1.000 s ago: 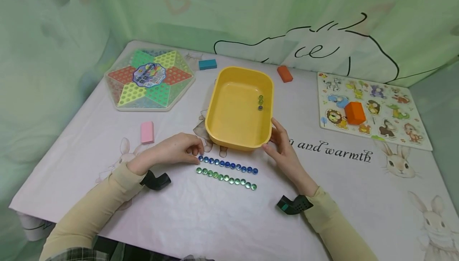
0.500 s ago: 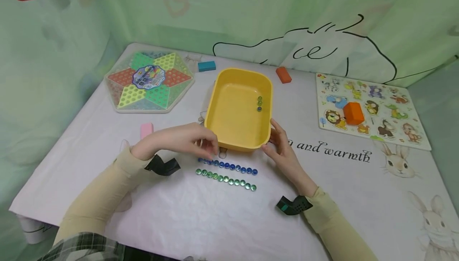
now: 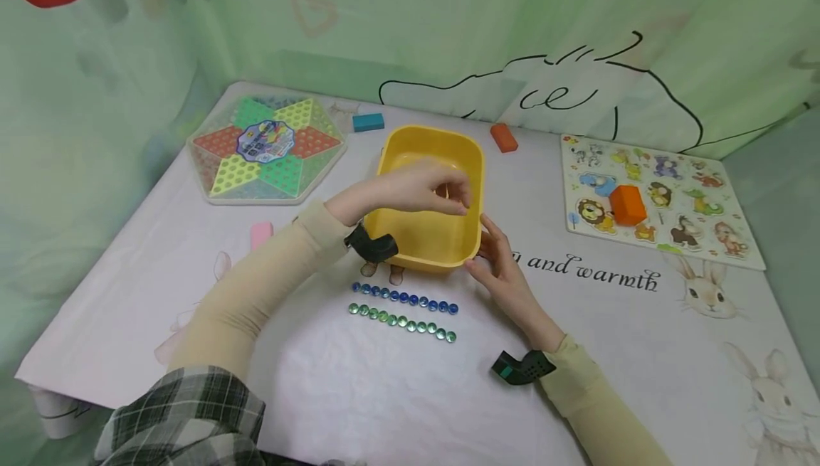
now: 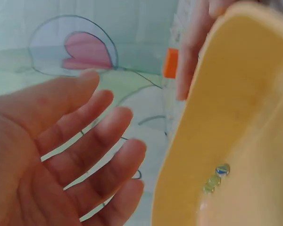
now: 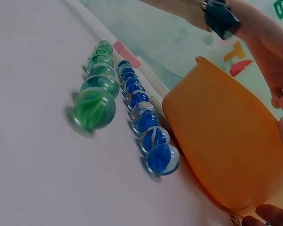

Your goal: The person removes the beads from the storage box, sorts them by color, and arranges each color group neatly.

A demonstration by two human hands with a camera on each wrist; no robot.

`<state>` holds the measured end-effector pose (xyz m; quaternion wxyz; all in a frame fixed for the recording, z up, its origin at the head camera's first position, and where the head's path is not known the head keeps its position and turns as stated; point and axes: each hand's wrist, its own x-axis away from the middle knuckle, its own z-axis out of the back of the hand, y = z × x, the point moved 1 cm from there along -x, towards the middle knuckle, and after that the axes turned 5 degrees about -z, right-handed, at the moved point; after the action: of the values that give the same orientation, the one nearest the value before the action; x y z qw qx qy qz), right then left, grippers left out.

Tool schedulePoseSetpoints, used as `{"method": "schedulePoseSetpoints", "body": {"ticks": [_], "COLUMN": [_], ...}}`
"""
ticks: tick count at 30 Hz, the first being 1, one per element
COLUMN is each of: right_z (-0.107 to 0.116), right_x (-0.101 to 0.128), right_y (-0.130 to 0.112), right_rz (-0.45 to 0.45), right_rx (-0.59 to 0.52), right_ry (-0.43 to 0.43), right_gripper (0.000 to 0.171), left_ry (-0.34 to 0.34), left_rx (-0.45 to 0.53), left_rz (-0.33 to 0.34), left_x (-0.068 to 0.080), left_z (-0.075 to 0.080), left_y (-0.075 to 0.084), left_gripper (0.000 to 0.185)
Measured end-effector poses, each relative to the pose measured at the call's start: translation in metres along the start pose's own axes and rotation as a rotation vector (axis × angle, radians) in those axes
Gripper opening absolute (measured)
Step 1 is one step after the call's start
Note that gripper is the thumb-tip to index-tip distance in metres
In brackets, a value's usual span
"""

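My left hand (image 3: 426, 187) hovers over the yellow plastic tub (image 3: 400, 242). In the left wrist view its fingers (image 4: 108, 165) are loosely bent and apart, with nothing between them. A blue-streaked marble (image 4: 222, 170) and two greenish marbles (image 4: 212, 181) lie in a short line inside the tub; the left hand hides them in the head view. At the tub's near right corner, my right hand (image 3: 509, 270) holds the wall between thumb and fingers. In front of the tub lie a row of blue marbles (image 3: 404, 298) and, nearer me, a row of green marbles (image 3: 402, 321).
A hexagonal Chinese checkers box (image 3: 265, 146) sits at the back left. Around the tub are a pink block (image 3: 261, 234), a blue block (image 3: 368, 122) and a red-orange block (image 3: 504, 138). An animal puzzle board (image 3: 692, 203) with an orange block (image 3: 628, 205) on it lies right.
My left hand has moved from the left end of the blue marble row, up and right, to over the tub. The right hand stays at the tub's corner. Both rows look the same.
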<state>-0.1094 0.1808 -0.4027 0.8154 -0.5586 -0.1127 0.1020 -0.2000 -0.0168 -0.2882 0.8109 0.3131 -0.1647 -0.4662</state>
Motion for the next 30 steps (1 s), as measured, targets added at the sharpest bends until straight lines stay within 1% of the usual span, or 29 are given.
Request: {"method": "schedulePoseSetpoints", "body": {"ticks": [3, 7, 10, 14, 19, 21, 26, 30], "right_z": [0.0, 0.0, -0.001, -0.001, 0.0, 0.0, 0.0, 0.0], "right_x": [0.0, 0.0, 0.0, 0.0, -0.001, -0.001, -0.001, 0.0], "right_y": [0.001, 0.001, 0.0, 0.0, 0.001, 0.002, 0.001, 0.0], "right_rz": [-0.008, -0.013, -0.013, -0.015, -0.012, -0.013, -0.021, -0.021], "right_rx": [0.007, 0.013, 0.014, 0.023, 0.028, 0.028, 0.029, 0.025], "right_ry": [0.003, 0.005, 0.007, 0.009, 0.014, 0.016, 0.015, 0.013], "right_gripper": [0.072, 0.072, 0.072, 0.072, 0.072, 0.072, 0.071, 0.073], "left_ry": [0.026, 0.019, 0.027, 0.03, -0.036, -0.067, -0.138, -0.157], "left_rx": [-0.039, -0.094, -0.125, -0.169, -0.217, -0.238, -0.329, -0.39], "left_rz": [0.057, 0.124, 0.166, 0.229, 0.325, 0.348, 0.366, 0.376], "left_x": [-0.016, -0.033, -0.043, -0.051, -0.06, -0.063, -0.07, -0.073], "left_z": [0.001, -0.001, -0.003, -0.006, -0.013, -0.016, -0.025, -0.029], "left_y": [-0.006, -0.018, -0.028, -0.04, -0.05, -0.051, -0.054, -0.056], "left_gripper": [0.014, 0.015, 0.015, 0.015, 0.019, 0.022, 0.025, 0.023]}}
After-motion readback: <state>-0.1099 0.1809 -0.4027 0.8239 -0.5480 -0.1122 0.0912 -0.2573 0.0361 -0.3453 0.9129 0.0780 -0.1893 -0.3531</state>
